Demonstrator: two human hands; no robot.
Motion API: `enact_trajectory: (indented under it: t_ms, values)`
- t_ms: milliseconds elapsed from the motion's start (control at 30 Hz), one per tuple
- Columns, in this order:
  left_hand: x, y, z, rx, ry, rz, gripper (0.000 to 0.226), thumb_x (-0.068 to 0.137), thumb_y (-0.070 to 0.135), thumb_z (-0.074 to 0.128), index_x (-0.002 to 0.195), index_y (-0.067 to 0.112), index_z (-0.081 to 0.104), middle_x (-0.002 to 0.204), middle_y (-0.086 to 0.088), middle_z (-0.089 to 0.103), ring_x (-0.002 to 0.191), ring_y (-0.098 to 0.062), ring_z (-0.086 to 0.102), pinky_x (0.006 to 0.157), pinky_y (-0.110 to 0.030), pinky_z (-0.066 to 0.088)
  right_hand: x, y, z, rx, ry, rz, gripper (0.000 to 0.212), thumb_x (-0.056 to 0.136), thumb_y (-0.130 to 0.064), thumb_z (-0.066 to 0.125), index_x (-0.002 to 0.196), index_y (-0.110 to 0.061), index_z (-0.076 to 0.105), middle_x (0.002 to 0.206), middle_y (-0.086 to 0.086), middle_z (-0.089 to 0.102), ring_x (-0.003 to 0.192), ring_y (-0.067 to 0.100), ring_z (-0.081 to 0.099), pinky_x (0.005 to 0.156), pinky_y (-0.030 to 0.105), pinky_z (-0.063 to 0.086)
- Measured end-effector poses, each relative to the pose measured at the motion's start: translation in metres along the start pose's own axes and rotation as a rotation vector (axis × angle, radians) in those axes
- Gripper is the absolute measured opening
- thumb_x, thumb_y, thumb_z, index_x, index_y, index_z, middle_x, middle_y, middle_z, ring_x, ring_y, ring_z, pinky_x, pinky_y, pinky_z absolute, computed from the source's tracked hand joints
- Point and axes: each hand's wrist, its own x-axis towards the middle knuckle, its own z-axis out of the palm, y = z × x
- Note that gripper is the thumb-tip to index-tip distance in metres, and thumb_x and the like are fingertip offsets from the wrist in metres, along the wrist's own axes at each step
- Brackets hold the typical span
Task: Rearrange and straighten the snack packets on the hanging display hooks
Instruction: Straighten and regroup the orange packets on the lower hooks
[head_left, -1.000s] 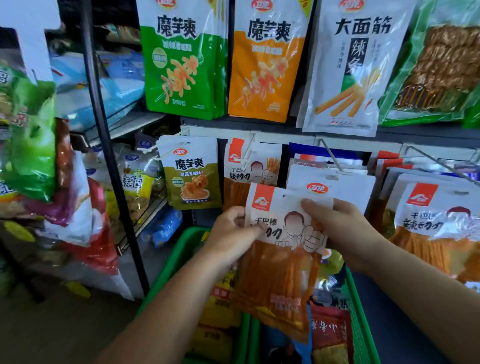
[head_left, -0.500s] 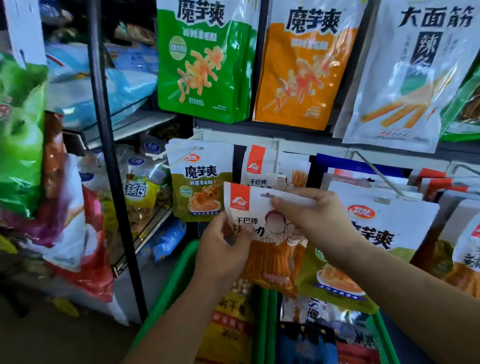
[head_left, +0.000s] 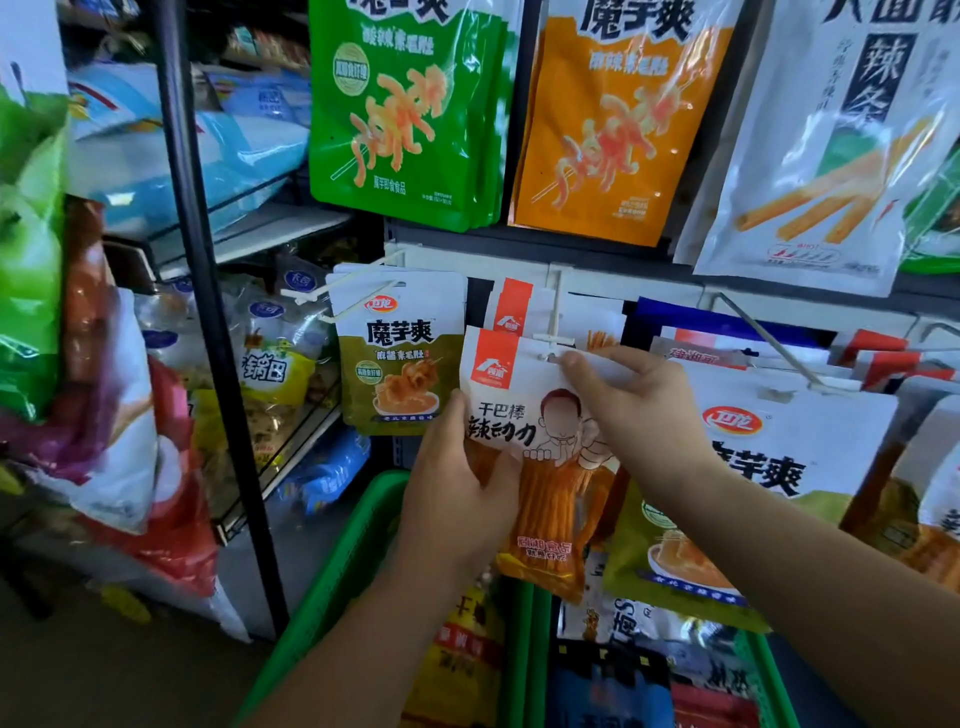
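The packet was up at the tip of the middle hook, its hang hole right by the tip; whether it was threaded on could not be told. The left hand gripped its left edge with the thumb curled across the front, and the right hand pinched the top strip beside the hole. It looked light, limp and slick, likely to buckle, so the stiffer sealed top seemed the best hold, with the body steadied lower down.

Green basket; black pole — upright.
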Motion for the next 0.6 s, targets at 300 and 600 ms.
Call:
enact_trajectory:
  t_ms: [300,600]
  values:
    - [0.007,-0.012,-0.001,0.015,0.007,-0.104,0.062,0.095,0.031,0.068,0.151,0.027,0.043,0.147,0.007,0.053,0.136,-0.013,0.051,0.11,-0.034,0.044,-0.052,-0.008,-0.02,-0.594,0.121,-0.872,0.014,0.095,-0.019,0.069,0.103,-0.009,0.074,0.098,0.005,0.069,0.093,0.025,0.064,0.075,0.038,0.053]
    - [0.001,-0.03,-0.016,0.026,-0.148,-0.144,0.048,0.1,0.016,0.061,0.146,0.027,0.05,0.128,0.015,0.054,0.126,-0.007,0.052,0.108,-0.031,0.044,0.003,0.037,0.015,-1.076,-0.26,-0.608,0.046,0.094,-0.033,0.06,0.137,-0.018,0.065,0.136,0.007,0.063,0.124,0.033,0.061,0.086,0.049,0.06]
